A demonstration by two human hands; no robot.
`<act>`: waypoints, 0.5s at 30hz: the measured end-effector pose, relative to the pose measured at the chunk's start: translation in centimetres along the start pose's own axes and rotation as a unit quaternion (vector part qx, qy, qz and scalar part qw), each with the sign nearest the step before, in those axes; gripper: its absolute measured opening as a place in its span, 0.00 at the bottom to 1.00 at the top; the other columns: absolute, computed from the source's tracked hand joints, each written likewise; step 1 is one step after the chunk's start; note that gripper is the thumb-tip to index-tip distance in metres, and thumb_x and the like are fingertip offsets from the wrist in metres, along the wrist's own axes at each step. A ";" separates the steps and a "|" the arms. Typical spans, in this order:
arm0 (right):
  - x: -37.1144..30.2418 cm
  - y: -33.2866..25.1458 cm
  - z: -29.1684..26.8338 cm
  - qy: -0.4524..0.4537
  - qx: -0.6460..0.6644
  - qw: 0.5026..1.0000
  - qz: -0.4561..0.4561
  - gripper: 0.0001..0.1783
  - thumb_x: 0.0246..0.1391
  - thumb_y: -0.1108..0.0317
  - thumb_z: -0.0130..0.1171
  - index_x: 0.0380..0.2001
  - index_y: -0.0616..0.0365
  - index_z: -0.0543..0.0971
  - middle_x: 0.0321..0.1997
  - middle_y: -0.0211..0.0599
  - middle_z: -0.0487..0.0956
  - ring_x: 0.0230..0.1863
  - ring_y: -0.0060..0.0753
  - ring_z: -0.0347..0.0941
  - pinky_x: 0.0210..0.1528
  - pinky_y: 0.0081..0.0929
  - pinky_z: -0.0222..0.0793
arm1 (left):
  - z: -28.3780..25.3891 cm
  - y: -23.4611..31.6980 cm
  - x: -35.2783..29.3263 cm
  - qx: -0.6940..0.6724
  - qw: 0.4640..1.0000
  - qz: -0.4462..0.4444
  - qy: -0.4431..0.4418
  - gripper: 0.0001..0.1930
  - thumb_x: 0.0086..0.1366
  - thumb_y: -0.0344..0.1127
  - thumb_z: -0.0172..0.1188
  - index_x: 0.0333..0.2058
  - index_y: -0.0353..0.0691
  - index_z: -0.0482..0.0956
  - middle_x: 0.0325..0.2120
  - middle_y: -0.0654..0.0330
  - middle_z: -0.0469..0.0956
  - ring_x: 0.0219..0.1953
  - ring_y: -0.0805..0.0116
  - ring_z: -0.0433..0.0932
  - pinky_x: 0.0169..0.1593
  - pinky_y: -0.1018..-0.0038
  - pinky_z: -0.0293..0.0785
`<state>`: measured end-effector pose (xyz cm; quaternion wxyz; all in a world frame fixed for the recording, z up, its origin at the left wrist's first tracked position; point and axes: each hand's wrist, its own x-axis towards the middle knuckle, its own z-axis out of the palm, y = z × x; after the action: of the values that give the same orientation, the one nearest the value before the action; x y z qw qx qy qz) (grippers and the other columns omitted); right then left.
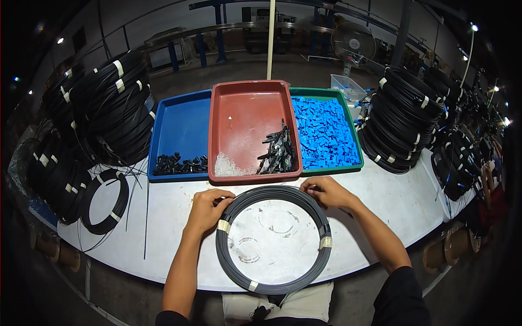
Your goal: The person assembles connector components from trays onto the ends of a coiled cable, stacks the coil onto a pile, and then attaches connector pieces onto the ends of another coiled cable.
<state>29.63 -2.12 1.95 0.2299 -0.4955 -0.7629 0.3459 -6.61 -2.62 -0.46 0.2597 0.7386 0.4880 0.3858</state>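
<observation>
A coil of black cable [222, 251] lies flat on the white table in front of me, bound with several pieces of pale tape. My left hand [207, 211] rests at its upper left, thumb and fingers pinched together on the cable. At the upper right of the ring, my right hand [330, 194] has its fingers curled and pinched at the coil's outer edge. Whether a loose cable end sits between those fingertips is too small to make out. Scuffs and dark ring marks show on the tabletop [272, 231] inside the coil.
Beyond the coil stand a blue tray [179, 117] with black parts, a red tray [247, 103] with clear and black pieces, and a green tray [354, 127] of blue connectors. Tall cable coil stacks [111, 108] flank them, right stack [402, 122] included. A smaller coil [123, 198] lies left.
</observation>
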 end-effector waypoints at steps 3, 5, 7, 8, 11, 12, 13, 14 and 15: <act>-2.9 2.1 1.4 -0.009 0.110 0.987 0.113 0.12 0.69 0.74 0.49 0.48 0.62 0.81 0.33 0.34 0.82 0.38 0.21 0.76 0.44 0.25 0.74 | -0.2 -0.4 -1.1 -0.049 0.998 -0.037 -0.017 0.10 0.63 0.29 0.66 0.42 0.37 0.88 0.32 0.54 0.87 0.33 0.66 0.86 0.42 0.71 0.81; -4.5 2.1 2.5 0.060 0.209 0.973 0.080 0.14 0.71 0.71 0.49 0.52 0.65 0.80 0.39 0.33 0.83 0.41 0.20 0.75 0.48 0.22 0.73 | -0.6 0.5 -1.9 -0.089 0.990 -0.093 -0.062 0.16 0.63 0.34 0.67 0.48 0.34 0.85 0.39 0.49 0.87 0.40 0.65 0.85 0.48 0.71 0.79; -6.7 1.2 3.1 0.061 0.259 0.958 0.105 0.16 0.71 0.70 0.50 0.55 0.67 0.78 0.45 0.32 0.83 0.42 0.20 0.75 0.51 0.22 0.72 | -0.3 0.9 -3.3 -0.080 0.994 -0.040 -0.059 0.27 0.60 0.39 0.70 0.55 0.29 0.80 0.50 0.43 0.82 0.48 0.60 0.83 0.55 0.70 0.76; -7.7 1.1 3.7 0.095 0.277 0.950 0.107 0.17 0.70 0.70 0.51 0.56 0.67 0.77 0.46 0.33 0.82 0.44 0.20 0.75 0.52 0.22 0.72 | -0.2 1.3 -3.7 -0.095 0.989 -0.066 -0.088 0.37 0.56 0.41 0.74 0.60 0.26 0.73 0.58 0.39 0.76 0.56 0.53 0.79 0.61 0.67 0.72; -10.4 -0.2 5.1 0.149 0.320 0.930 0.102 0.24 0.68 0.70 0.56 0.64 0.67 0.71 0.55 0.37 0.79 0.52 0.23 0.73 0.56 0.23 0.70 | 0.0 2.5 -5.4 -0.012 0.998 -0.032 -0.046 0.41 0.53 0.41 0.74 0.63 0.26 0.70 0.60 0.39 0.74 0.60 0.49 0.76 0.64 0.65 0.69; -11.1 -1.3 5.7 0.155 0.331 0.924 0.108 0.25 0.67 0.71 0.56 0.65 0.67 0.69 0.56 0.38 0.78 0.52 0.23 0.73 0.57 0.23 0.70 | 0.2 2.9 -5.8 -0.011 0.998 -0.056 -0.033 0.43 0.51 0.40 0.75 0.63 0.25 0.69 0.61 0.39 0.73 0.63 0.47 0.73 0.66 0.64 0.66; -11.8 -2.5 6.5 0.160 0.342 0.919 0.114 0.27 0.66 0.72 0.57 0.66 0.67 0.68 0.58 0.38 0.77 0.53 0.24 0.72 0.57 0.23 0.70 | 0.2 3.0 -6.2 -0.011 0.998 -0.058 -0.031 0.43 0.51 0.40 0.75 0.63 0.25 0.69 0.61 0.39 0.73 0.63 0.47 0.73 0.66 0.64 0.66; -12.6 -3.3 7.4 0.187 0.365 0.904 0.118 0.29 0.65 0.73 0.58 0.67 0.67 0.67 0.58 0.38 0.77 0.54 0.23 0.72 0.57 0.22 0.69 | 0.7 3.4 -6.2 -0.004 0.997 -0.070 -0.015 0.43 0.51 0.39 0.75 0.63 0.25 0.69 0.61 0.39 0.73 0.63 0.47 0.74 0.66 0.64 0.67; -13.2 -3.1 8.3 0.213 0.320 0.917 0.101 0.31 0.64 0.71 0.61 0.67 0.67 0.66 0.57 0.40 0.77 0.54 0.24 0.72 0.57 0.23 0.69 | 1.1 3.6 -6.1 0.005 0.997 -0.082 0.003 0.43 0.50 0.38 0.75 0.62 0.25 0.70 0.61 0.39 0.73 0.62 0.47 0.74 0.66 0.64 0.67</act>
<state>27.32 -17.55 -1.22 0.4973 -0.5321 -0.4897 0.4793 -5.26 -9.63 -0.28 0.2858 0.6962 0.5495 0.3627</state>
